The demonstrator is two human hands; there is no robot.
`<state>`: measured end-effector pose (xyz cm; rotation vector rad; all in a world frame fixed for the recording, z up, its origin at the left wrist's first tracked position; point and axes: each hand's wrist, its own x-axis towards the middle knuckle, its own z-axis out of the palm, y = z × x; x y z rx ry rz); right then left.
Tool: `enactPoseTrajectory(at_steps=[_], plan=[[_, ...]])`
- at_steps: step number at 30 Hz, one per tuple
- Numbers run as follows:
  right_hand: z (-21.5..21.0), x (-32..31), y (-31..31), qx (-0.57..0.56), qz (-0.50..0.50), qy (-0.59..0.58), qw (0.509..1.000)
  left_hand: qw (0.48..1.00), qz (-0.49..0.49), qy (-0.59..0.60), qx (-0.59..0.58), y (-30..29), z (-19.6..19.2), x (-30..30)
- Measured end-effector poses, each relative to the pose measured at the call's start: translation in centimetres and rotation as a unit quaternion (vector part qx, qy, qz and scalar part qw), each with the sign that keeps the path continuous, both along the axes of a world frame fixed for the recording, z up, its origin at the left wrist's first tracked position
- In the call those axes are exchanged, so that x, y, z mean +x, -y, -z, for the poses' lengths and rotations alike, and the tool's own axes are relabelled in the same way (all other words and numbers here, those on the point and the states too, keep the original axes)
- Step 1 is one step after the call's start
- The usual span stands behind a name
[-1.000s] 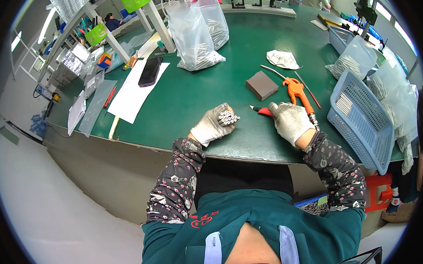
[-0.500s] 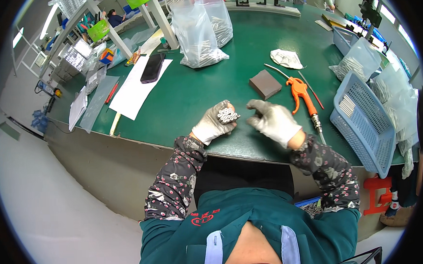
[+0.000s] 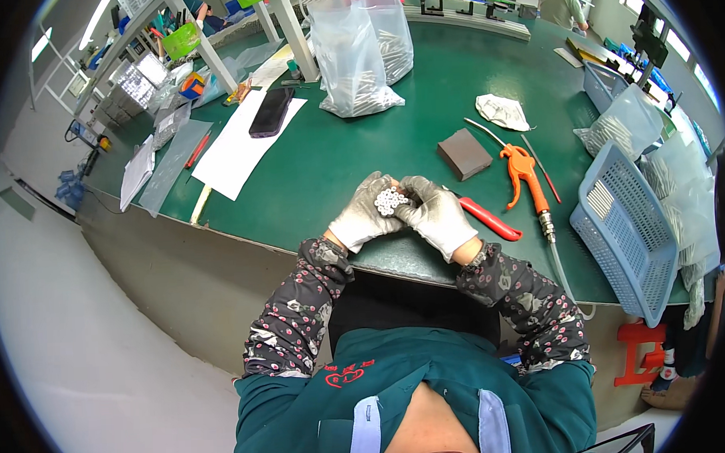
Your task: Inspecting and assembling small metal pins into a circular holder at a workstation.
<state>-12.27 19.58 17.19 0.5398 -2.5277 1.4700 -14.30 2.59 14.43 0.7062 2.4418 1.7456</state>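
Note:
My left hand, in a white work glove, is wrapped round a bundle of thin, pale metal tubes. Their round ends, each with a small hole, face up toward me. From the right side my gloved right hand closes against the same bundle, its fingertips touching the tubes. Just right of that hand, a red-handled tool lies on the table, its head hidden behind the glove. Beyond it sits a brown block, with an orange air blow gun to its right.
A blue plastic basket holding some tubes stands at the right edge, beside bags of tubes. Clear bags of tubes stand at the back. A phone rests on white paper at left. A crumpled white cloth lies beyond the block.
My right hand has moved left and come against the tube bundle. The red-handled tool now shows where that hand was. My left hand keeps its hold.

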Motion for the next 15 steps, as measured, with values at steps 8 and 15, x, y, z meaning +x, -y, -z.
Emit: enactPoseTrajectory(at_steps=[8,15], plan=[[0.6,-0.5,0.6,-0.031,-0.020,0.034,0.999,0.984,0.023,0.111,0.140,-0.3,-1.0,0.4],[1.2,-0.9,0.8,-0.049,-0.021,0.030,0.998,0.983,0.045,0.115,0.139,0.5,-0.1,-0.4]])
